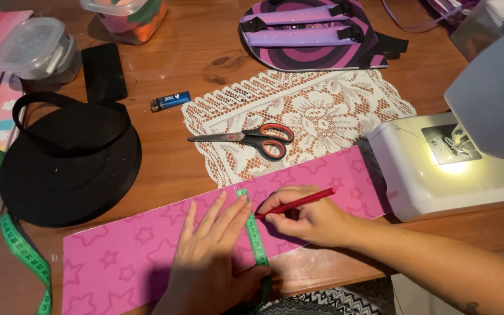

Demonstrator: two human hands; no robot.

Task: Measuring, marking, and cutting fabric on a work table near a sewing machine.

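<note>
wooden counter [205, 52] | long pink star-printed sheet [118, 256] laid flat along near edge, judged light, thin, bendable, best pinned by a flat palm | green measuring tape [256, 233] held down across it by flattened left hand [211, 256] | thin red pencil [298, 202] pinched in closed right hand [310, 220], tip at tape

Bare wood [164, 169] btwn hat [68, 166] & scissors [249, 139]; sewing machine [456, 169] blocks right

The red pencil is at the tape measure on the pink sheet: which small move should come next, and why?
Probably a short mark on the pink sheet: the red pencil tip in the right hand meets the green tape measure, which the left hand presses flat across it.
</note>
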